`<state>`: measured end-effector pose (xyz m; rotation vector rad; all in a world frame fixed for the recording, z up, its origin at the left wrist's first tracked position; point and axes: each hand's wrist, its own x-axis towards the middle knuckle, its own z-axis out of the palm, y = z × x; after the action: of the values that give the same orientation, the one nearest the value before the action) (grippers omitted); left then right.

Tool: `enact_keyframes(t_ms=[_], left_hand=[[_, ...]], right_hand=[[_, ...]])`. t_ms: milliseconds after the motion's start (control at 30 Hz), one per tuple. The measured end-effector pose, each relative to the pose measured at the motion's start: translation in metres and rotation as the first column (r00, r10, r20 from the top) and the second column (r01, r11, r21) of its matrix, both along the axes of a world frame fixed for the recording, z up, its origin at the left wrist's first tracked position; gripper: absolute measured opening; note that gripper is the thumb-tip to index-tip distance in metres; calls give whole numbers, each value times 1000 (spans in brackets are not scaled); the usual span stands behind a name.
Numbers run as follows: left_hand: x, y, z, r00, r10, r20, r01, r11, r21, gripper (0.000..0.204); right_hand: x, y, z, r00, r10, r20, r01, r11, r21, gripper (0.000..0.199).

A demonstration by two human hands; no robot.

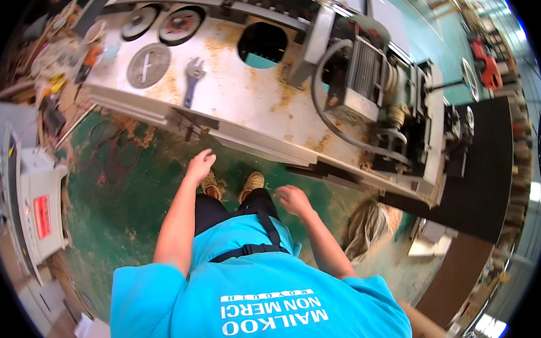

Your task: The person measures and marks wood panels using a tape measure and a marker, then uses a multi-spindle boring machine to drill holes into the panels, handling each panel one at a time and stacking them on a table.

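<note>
Both my hands hang in the air above the green floor, short of the machine's pale bed [231, 101], touching nothing. My left hand [200, 166] is loosely bent with its fingers partly apart and nothing in them. To the right, my right hand [292, 200] is slightly blurred, fingers loosely curled and apart, with no object visible in it. On the bed, beyond my left hand, lies an adjustable wrench [191, 85] with a dark blue handle. Beside it a round saw blade [149, 65] lies flat. Two dark-rimmed discs [181, 24] sit behind the blade.
A motor [363, 77] with a thick grey hose [317, 100] stands at the bed's right, near a handwheel [469, 79]. The bed has a round opening [262, 45]. A crumpled sack [367, 228] lies right of me; a white machine [41, 203] stands left. Sawdust covers the floor.
</note>
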<state>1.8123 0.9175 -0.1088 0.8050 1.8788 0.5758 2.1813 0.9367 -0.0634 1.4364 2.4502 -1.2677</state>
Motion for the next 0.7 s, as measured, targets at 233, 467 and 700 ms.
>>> enact_keyframes(t_ms=[233, 467, 700], left_hand=[[-27, -241, -1, 914, 324, -242, -322, 945, 49, 22], [4, -485, -65, 687, 670, -282, -726, 646, -234, 43], [8, -614, -77, 360, 908, -213, -933, 349, -90, 49]], right_hand=[[-17, -8, -16, 850, 474, 232, -413, 871, -266, 32], [-178, -8, -8, 807, 585, 79, -589, 807, 37, 30], [-398, -126, 18, 643, 763, 67, -762, 628, 158, 31]])
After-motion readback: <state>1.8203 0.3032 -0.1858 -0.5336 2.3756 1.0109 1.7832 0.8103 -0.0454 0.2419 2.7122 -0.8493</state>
